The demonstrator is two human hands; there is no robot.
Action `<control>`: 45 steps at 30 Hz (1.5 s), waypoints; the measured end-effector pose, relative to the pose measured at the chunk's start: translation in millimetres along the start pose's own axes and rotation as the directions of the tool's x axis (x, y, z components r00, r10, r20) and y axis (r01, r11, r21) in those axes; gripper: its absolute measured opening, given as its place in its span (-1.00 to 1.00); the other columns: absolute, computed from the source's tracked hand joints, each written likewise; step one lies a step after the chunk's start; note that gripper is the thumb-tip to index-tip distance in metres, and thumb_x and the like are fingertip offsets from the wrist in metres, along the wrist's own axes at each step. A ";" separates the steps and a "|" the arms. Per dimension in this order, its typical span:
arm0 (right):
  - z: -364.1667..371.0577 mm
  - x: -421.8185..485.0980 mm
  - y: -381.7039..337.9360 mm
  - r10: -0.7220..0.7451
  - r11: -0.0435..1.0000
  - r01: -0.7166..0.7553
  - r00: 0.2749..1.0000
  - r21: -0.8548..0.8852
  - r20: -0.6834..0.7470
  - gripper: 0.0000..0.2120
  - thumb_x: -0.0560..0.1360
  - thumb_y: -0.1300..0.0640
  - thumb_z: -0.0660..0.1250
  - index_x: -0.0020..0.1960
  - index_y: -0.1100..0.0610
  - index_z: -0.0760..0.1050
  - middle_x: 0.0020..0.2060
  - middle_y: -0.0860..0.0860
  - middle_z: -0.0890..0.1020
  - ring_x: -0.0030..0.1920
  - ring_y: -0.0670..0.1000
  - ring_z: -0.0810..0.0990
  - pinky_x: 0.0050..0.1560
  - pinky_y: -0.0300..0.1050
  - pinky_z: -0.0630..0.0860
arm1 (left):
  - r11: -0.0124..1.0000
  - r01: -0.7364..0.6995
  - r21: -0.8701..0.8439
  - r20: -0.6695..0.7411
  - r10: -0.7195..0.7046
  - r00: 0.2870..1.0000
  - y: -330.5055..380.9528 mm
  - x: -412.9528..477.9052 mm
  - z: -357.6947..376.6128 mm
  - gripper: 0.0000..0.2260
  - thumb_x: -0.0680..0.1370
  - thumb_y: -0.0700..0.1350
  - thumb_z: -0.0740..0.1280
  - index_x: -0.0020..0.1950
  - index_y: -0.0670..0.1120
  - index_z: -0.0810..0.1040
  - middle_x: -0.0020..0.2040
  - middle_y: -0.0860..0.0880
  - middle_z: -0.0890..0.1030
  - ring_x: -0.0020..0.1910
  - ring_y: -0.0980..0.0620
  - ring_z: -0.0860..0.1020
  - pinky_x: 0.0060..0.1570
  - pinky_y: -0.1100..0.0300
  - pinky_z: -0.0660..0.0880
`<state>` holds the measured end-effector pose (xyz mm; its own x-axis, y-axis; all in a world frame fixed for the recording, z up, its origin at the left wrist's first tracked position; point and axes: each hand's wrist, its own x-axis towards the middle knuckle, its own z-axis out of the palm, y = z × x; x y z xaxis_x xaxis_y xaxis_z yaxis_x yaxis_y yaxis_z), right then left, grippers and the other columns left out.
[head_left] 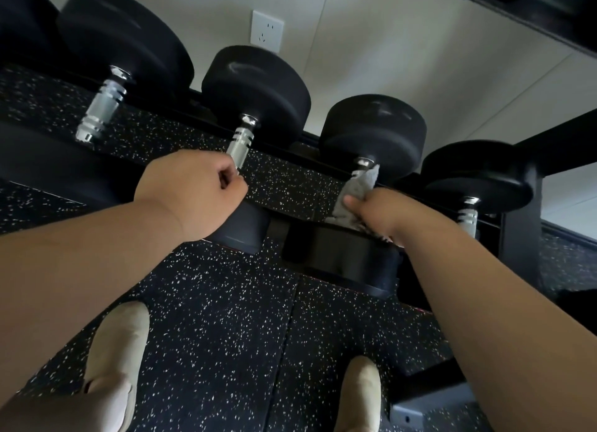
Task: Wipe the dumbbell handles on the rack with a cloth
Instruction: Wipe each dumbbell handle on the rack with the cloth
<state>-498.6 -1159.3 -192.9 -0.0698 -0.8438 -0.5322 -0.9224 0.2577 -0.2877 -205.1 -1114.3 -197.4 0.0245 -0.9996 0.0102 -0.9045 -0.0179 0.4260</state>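
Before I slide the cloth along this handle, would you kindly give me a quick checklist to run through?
1. The grey cloth is held in the right hand: ok.
2. Cloth wrapped round the dumbbell handle: ok, only its chrome top end shows.
3. The left hand grips the neighbouring handle: ok.
4. The far-right handle already wiped: cannot tell.
5. Dumbbells seated firmly on the rack: cannot tell, supports hidden.

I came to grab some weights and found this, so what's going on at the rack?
A person is wiping dumbbell handles on the rack. The right hand holds a grey cloth wrapped round the third handle from the left, while the left hand grips the bare second handle beside it. The far-left handle and far-right handle are untouched.
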 end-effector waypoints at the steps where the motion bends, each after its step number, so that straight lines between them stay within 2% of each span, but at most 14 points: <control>1: -0.4 3.9 -5.9 0.005 0.999 -0.002 0.998 0.038 -0.060 -0.56 0.71 -0.16 0.14 0.19 0.16 0.59 0.08 0.14 0.61 0.08 0.13 0.60 0.09 -0.10 0.35 | 1.000 0.000 -0.001 0.000 0.000 1.000 0.0 -0.2 0.1 -0.80 0.60 0.13 0.27 -0.13 0.13 0.62 -0.35 0.15 0.58 -0.34 0.14 0.52 -0.32 0.18 0.38; 6: -6.9 29.4 -19.7 0.127 0.980 -0.080 0.955 0.180 -0.266 -0.41 0.70 -0.19 0.14 0.36 0.33 0.47 0.19 0.28 0.60 0.20 0.26 0.58 -0.03 -0.10 0.35 | 1.000 0.005 -0.003 -0.022 -0.005 1.000 -0.8 0.0 1.7 -0.80 0.60 0.13 0.28 -0.15 0.13 0.61 -0.38 0.16 0.55 -0.36 0.14 0.51 -0.35 0.19 0.33; 11: 8.9 12.8 3.2 0.002 0.994 0.000 1.000 0.109 -0.019 -0.55 0.58 -0.26 0.33 0.11 0.13 0.64 0.04 0.09 0.69 0.02 0.10 0.65 0.14 -0.08 0.50 | 1.000 0.015 -0.011 -0.021 -0.015 1.000 -0.6 -1.2 0.0 -0.80 0.61 0.13 0.28 -0.15 0.13 0.61 -0.38 0.16 0.55 -0.36 0.16 0.50 -0.35 0.22 0.32; 14: 15.0 9.8 20.4 -0.003 0.980 -0.021 0.992 0.195 0.126 -0.34 0.33 -0.46 0.40 0.14 0.04 0.68 0.02 -0.03 0.74 0.05 0.06 0.70 0.28 0.07 0.56 | 1.000 0.006 -0.006 -0.021 -0.006 1.000 -0.8 -1.1 -0.5 -0.80 0.59 0.13 0.27 -0.13 0.13 0.62 -0.37 0.16 0.55 -0.34 0.18 0.49 -0.33 0.23 0.32; 18: 9.8 20.4 3.6 0.024 0.921 0.002 0.998 0.390 -0.060 -0.52 0.57 -0.30 0.33 0.10 0.12 0.63 0.01 0.12 0.72 0.07 0.18 0.69 0.25 0.14 0.59 | 1.000 0.001 -0.006 -0.022 -0.002 1.000 0.5 -1.5 0.0 -0.79 0.61 0.12 0.28 -0.15 0.11 0.62 -0.41 0.15 0.54 -0.37 0.17 0.48 -0.35 0.21 0.31; 21: 4.1 26.7 -15.7 0.078 0.968 -0.030 0.979 0.250 -0.187 -0.45 0.69 -0.21 0.16 0.42 0.20 0.47 0.24 0.21 0.60 0.22 0.25 0.59 0.30 0.07 0.51 | 1.000 0.002 -0.002 -0.027 -0.002 1.000 -0.2 -2.0 1.3 -0.79 0.62 0.12 0.29 -0.15 0.11 0.61 -0.41 0.15 0.54 -0.37 0.16 0.49 -0.36 0.21 0.31; 24: 10.2 28.4 -11.3 0.014 0.979 0.033 0.974 0.202 -0.228 -0.46 0.63 -0.21 0.27 0.38 0.19 0.52 0.24 0.18 0.62 0.23 0.22 0.60 0.20 0.01 0.51 | 1.000 0.001 -0.010 -0.034 -0.001 0.999 -0.8 -1.5 1.8 -0.79 0.62 0.12 0.29 -0.16 0.11 0.60 -0.40 0.16 0.53 -0.36 0.16 0.49 -0.36 0.22 0.31; 28: 12.0 8.1 16.4 -0.074 0.967 0.039 0.989 0.253 0.129 -0.55 0.48 -0.23 0.47 0.14 0.10 0.67 0.03 0.05 0.74 0.11 0.12 0.71 0.23 0.03 0.58 | 1.000 0.002 -0.015 -0.025 -0.003 1.000 -0.7 -0.9 0.6 -0.79 0.60 0.13 0.26 -0.14 0.12 0.61 -0.38 0.15 0.55 -0.36 0.14 0.50 -0.35 0.20 0.33; 30: 9.4 3.5 25.9 -0.030 0.972 -0.007 0.988 0.236 0.152 -0.52 0.43 -0.25 0.49 0.18 0.06 0.64 0.07 0.00 0.73 0.10 0.08 0.69 0.26 0.08 0.59 | 1.000 -0.002 -0.017 -0.025 0.001 1.000 -0.8 -0.7 0.7 -0.79 0.59 0.13 0.26 -0.14 0.12 0.62 -0.38 0.15 0.56 -0.35 0.14 0.51 -0.33 0.19 0.36; 32: 3.5 1.1 27.4 -0.014 0.998 0.011 0.999 0.066 0.048 -0.59 0.49 -0.17 0.42 0.21 0.07 0.60 0.07 0.03 0.70 0.06 0.08 0.66 0.22 0.05 0.59 | 1.000 -0.008 -0.020 -0.026 0.007 1.000 -1.1 -0.2 0.9 -0.79 0.58 0.13 0.25 -0.14 0.12 0.61 -0.38 0.15 0.56 -0.34 0.15 0.51 -0.32 0.19 0.38; 35: -15.5 -22.4 19.8 -0.075 0.995 0.091 0.967 0.051 -0.245 -0.81 0.63 -0.01 0.32 0.00 0.11 0.58 -0.21 -0.03 0.63 -0.21 -0.04 0.59 -0.21 -0.19 0.50 | 0.999 -0.016 -0.032 -0.039 0.015 0.999 -2.9 -0.8 2.0 -0.80 0.59 0.12 0.27 -0.16 0.12 0.60 -0.39 0.16 0.53 -0.35 0.16 0.49 -0.34 0.20 0.33; 39: -42.4 -56.3 7.3 0.001 0.946 0.228 0.708 0.229 -0.707 -0.80 0.70 -0.01 0.20 0.06 0.11 0.46 -0.19 -0.06 0.56 -0.22 -0.09 0.53 -0.33 -0.20 0.35 | 0.999 -0.023 -0.024 -0.058 0.021 0.998 -2.4 -0.9 3.1 -0.79 0.60 0.11 0.29 -0.19 0.12 0.59 -0.38 0.17 0.53 -0.36 0.17 0.47 -0.36 0.22 0.30; 41: -49.6 -52.3 3.8 0.015 0.937 0.256 0.653 0.240 -0.757 -0.72 0.72 -0.04 0.16 0.22 0.17 0.41 -0.01 0.02 0.60 -0.09 0.02 0.57 -0.16 -0.13 0.45 | 0.999 -0.028 -0.016 -0.062 0.027 0.998 -0.9 -0.2 2.5 -0.79 0.61 0.11 0.30 -0.19 0.12 0.59 -0.37 0.19 0.53 -0.36 0.18 0.47 -0.37 0.22 0.30; 45: -57.8 -10.3 -10.2 -0.129 0.971 0.226 0.771 0.078 -0.623 -0.35 0.70 -0.17 0.06 0.64 0.18 0.07 0.55 0.20 0.33 0.52 0.24 0.34 0.49 0.15 0.36 | 1.000 -0.013 -0.011 -0.038 0.013 0.999 -1.5 0.3 0.8 -0.79 0.61 0.13 0.28 -0.17 0.13 0.60 -0.33 0.19 0.57 -0.34 0.19 0.50 -0.34 0.21 0.34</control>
<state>-510.4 -1180.4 -138.4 -0.1713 -0.9775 0.1233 -0.8818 0.0964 -0.4617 -204.0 -1114.6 -198.7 0.0292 -0.9983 0.0502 -0.9001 -0.0044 0.4356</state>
